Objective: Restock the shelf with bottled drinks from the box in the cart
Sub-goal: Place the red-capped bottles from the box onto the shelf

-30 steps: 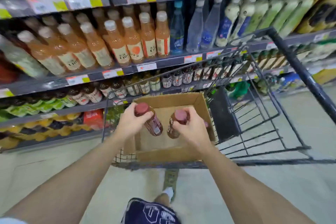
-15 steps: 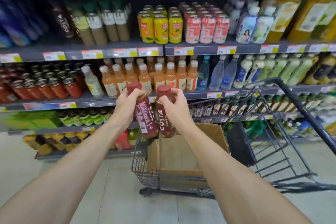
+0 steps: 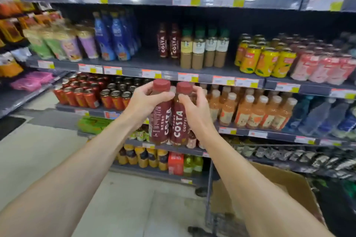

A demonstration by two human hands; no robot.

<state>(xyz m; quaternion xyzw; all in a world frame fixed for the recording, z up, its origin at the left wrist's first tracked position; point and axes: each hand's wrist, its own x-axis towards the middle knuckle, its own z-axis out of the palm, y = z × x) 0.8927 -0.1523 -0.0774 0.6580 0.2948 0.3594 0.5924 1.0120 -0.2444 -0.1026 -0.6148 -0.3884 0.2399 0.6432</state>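
Both hands have gone up since a moment ago, and the two bottles now sit higher, in front of the shelf edge with the price tags. The cart and box have slid down to the bottom right corner.

The left hand (image 3: pixel 147 100) wraps its fingers round the neck of the left bottle (image 3: pixel 160 119), just under the red cap. The right hand (image 3: pixel 194 108) curls round the neck of the right bottle (image 3: pixel 180 121) the same way. Both arms reach forward and up, nearly straight. The two bottles hang upright and touch side by side. Both are dark red with white letters.

Up on the shelf (image 3: pixel 154 63) stand two more bottles of the same kind (image 3: pixel 169 41). There is bare shelf to their left, between them and the blue bottles (image 3: pixel 115 36). To their right stand the tan coffee bottles (image 3: pixel 204 48), very close. The held bottles are below that shelf and not touching it.

The box (image 3: pixel 294 186) is cut off by the right arm, so what is inside cannot be seen. Only a bit of the cart (image 3: pixel 209 198) shows, at the bottom. The top shelf and the far sides are blurry. The price tags are too fuzzy to read. The lower parts of the held bottles hide some drinks behind them.
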